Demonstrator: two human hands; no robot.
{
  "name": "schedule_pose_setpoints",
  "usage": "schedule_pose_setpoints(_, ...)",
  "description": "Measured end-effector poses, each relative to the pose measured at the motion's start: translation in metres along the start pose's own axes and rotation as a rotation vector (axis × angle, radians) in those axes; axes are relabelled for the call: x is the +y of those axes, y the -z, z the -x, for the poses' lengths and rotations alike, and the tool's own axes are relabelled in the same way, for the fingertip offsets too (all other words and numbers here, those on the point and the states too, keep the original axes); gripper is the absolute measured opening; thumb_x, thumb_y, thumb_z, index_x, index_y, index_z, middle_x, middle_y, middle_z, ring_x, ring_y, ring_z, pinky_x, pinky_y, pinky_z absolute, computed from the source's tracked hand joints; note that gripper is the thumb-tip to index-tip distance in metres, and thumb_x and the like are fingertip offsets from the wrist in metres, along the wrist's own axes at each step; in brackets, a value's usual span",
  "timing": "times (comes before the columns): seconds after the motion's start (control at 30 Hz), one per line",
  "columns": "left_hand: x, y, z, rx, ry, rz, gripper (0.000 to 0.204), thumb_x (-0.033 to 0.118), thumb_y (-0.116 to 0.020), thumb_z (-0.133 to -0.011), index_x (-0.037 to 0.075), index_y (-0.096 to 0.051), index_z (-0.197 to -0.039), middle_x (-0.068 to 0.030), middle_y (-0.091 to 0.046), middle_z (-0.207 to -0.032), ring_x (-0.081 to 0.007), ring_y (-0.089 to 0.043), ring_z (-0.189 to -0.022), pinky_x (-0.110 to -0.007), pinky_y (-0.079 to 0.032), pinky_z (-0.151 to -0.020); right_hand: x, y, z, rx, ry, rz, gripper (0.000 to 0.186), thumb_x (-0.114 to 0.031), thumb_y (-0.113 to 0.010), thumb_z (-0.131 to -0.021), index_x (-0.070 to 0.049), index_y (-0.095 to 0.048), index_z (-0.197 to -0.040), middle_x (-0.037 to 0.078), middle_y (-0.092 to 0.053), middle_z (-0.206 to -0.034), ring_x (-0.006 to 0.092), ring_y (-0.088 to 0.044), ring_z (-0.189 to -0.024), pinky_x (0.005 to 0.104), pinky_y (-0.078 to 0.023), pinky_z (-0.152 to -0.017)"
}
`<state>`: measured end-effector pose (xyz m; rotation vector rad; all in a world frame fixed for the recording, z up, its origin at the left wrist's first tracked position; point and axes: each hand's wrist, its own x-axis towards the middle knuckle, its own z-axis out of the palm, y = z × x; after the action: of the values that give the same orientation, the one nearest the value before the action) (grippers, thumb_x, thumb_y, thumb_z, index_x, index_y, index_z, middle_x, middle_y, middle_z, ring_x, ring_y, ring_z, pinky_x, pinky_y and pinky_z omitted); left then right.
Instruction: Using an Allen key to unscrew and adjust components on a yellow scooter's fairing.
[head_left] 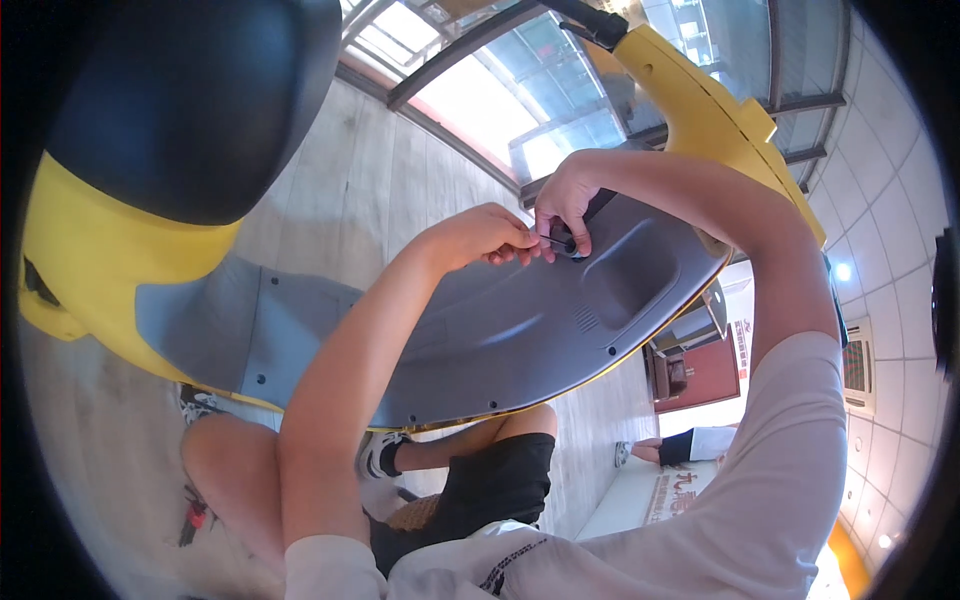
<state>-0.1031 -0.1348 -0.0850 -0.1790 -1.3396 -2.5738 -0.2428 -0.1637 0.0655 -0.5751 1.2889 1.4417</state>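
Note:
A yellow scooter (690, 100) with a grey inner panel (450, 335) fills the space before me. My left hand (490, 237) is closed in a pinch on a thin dark rod (551, 240), whose kind I cannot make out. The rod points right, at a small black round fitting (570, 247) on the panel. My right hand (566, 195) reaches in from above, its thumb and fingers closed about that fitting and partly hiding it. The fingertips of both hands nearly meet there.
The scooter's black seat (200, 100) bulks at upper left, and its handlebar grip (598, 25) at the top. Several dark screws dot the panel, which has a recess (640, 272). Something red and dark (195, 515) lies on the floor. A person (690, 445) is farther off.

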Motion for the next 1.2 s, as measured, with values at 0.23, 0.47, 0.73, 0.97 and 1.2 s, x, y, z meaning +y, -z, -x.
schedule_pose_setpoints(0.23,0.031,-0.010,0.009,0.045,-0.174,-0.721,0.031,0.028,-0.065,-0.094,-0.001,-0.072,-0.088,-0.0050,-0.069,-0.076,-0.0097,-0.055,-0.066,-0.024,-0.043,-0.060,0.006,0.002,-0.001,0.093,0.045,0.233,0.066,-0.013,-0.090,-0.068,-0.009,-0.061,-0.128,0.006,-0.065,-0.113,0.0201,-0.056,-0.107,0.0353,-0.046,-0.089)
schedule_pose_setpoints(0.47,0.018,-0.019,-0.001,0.117,-0.048,-0.388,0.031,0.027,-0.062,-0.096,0.000,-0.071,-0.082,-0.0050,-0.065,-0.070,-0.0100,-0.055,-0.064,-0.025,-0.043,-0.061,-0.007,-0.005,0.004,0.129,-0.047,0.353,0.059,-0.021,-0.094,-0.062,-0.012,-0.070,-0.116,0.002,-0.067,-0.113,0.0216,-0.058,-0.105,0.0362,-0.043,-0.089)
schedule_pose_setpoints(0.73,0.017,-0.017,0.000,0.166,-0.350,-0.819,0.025,0.024,-0.065,-0.094,0.000,-0.071,-0.091,-0.0102,-0.068,-0.072,-0.0198,-0.062,-0.067,-0.033,-0.047,-0.065,0.012,-0.007,0.009,0.095,0.044,0.030,0.057,-0.019,-0.092,-0.066,-0.006,-0.065,-0.114,0.006,-0.068,-0.101,0.0177,-0.061,-0.095,0.0326,-0.046,-0.082)
schedule_pose_setpoints(0.97,0.018,-0.026,0.019,0.070,-0.416,-1.060,0.028,0.020,-0.066,-0.092,0.001,-0.066,-0.113,-0.0146,-0.070,-0.085,-0.0276,-0.067,-0.080,-0.038,-0.051,-0.070,-0.013,-0.008,0.016,0.110,-0.074,0.129,0.060,-0.010,-0.086,-0.074,-0.007,-0.059,-0.128,0.007,-0.062,-0.122,0.0198,-0.054,-0.113,0.0339,-0.044,-0.095)
schedule_pose_setpoints(1.2,-0.014,-0.017,0.014,0.258,-0.769,-1.602,0.036,0.024,-0.065,-0.091,-0.001,-0.063,-0.117,-0.0109,-0.068,-0.096,-0.0237,-0.065,-0.092,-0.038,-0.055,-0.074,-0.016,-0.010,0.016,0.161,-0.072,0.191,0.067,-0.013,-0.088,-0.070,-0.010,-0.062,-0.131,0.004,-0.069,-0.106,0.0159,-0.061,-0.099,0.0311,-0.044,-0.088)
